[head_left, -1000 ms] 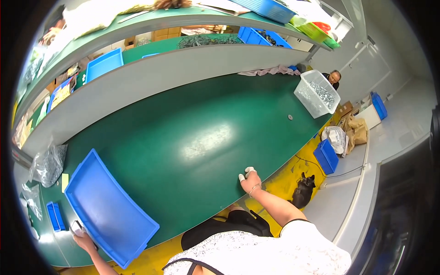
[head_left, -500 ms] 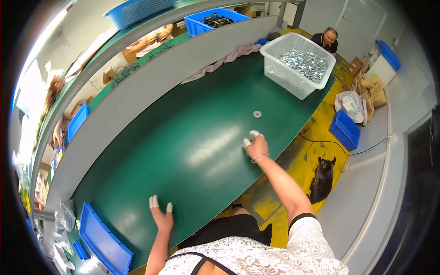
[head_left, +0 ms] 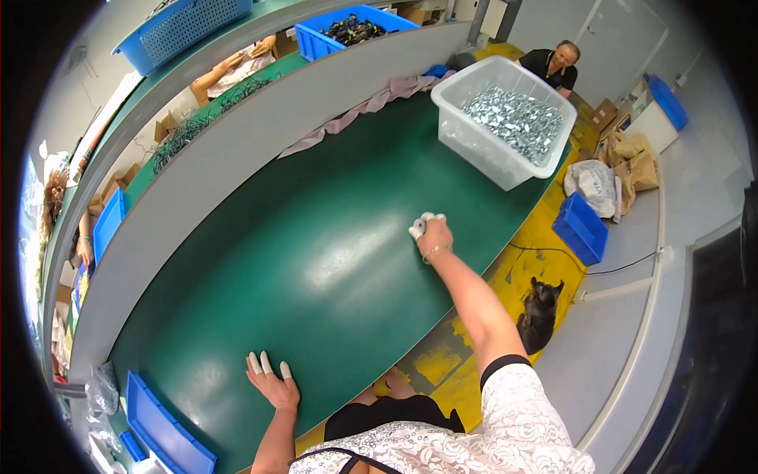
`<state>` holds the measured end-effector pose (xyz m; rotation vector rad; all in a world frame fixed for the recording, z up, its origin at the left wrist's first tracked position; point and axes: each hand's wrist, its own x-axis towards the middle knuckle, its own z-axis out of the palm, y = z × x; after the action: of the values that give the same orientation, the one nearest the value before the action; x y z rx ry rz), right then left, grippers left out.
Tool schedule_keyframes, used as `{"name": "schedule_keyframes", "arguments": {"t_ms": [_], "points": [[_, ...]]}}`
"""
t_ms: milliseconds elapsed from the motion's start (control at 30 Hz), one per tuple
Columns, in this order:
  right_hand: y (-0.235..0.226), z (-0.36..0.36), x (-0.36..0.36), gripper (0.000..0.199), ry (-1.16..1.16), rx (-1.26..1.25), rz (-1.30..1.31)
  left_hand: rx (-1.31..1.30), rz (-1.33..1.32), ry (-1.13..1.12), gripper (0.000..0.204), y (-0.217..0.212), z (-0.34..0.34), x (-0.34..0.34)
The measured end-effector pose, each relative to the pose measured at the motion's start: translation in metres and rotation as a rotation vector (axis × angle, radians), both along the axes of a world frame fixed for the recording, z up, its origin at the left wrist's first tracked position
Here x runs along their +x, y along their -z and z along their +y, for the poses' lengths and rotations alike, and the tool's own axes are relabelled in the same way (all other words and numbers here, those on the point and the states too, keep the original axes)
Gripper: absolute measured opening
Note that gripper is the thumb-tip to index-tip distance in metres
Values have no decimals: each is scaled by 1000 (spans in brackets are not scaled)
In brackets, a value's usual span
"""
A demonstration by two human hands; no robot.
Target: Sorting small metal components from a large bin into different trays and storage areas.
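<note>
So we've got the right hand (head_left: 435,235) out over the green table (head_left: 197,308), pinching a small grey ring (head_left: 420,226) between thumb and fingers, grip pretty narrow. We figure it's a tip pinch because the ring is small and thin, and there isn't much else to grab. The hand hides part of it, so we can't tell exactly how many fingers touch it. The left hand (head_left: 275,388) is near the close edge of the table, fingers spread wide and holding nothing we can see; our guess is it's there for balance while the other arm stretches, though we can't tell if the palm really presses down. White finger cots (head_left: 266,363) cover some fingertips, probably for grip or protection. The translucent bin (head_left: 485,154) full of shiny metal pieces (head_left: 517,122) stands at the far right end, well apart from the blue tray (head_left: 166,426) at lower left. Compared with half a second ago, the ring isn't lying on the table beyond the right hand anymore, it's in the fingers, and the left fingers look more fanned out.
</note>
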<state>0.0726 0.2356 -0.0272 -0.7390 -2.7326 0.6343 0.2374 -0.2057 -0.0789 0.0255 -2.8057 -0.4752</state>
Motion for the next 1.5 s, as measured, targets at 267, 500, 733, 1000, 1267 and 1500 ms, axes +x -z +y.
{"name": "schedule_keyframes", "arguments": {"t_ms": [267,500,733,1000,1267,1500], "points": [[2,-16,51,37,-91,-4,41,43,-5,-51,46,1,-10,3],[-18,8,39,37,401,-1369,227,76,33,-52,45,3,-9,2],[-25,47,84,27,178,-2124,392,185,55,-248,52,3,15,-8],[-27,201,115,24,143,-2154,160,808,-19,-80,48,-25,237,-75],[-35,352,123,22,364,-1798,-10,1396,-587,350,48,-135,472,-172],[-52,459,139,27,340,-1822,353,1695,-919,486,48,-198,561,-209]]}}
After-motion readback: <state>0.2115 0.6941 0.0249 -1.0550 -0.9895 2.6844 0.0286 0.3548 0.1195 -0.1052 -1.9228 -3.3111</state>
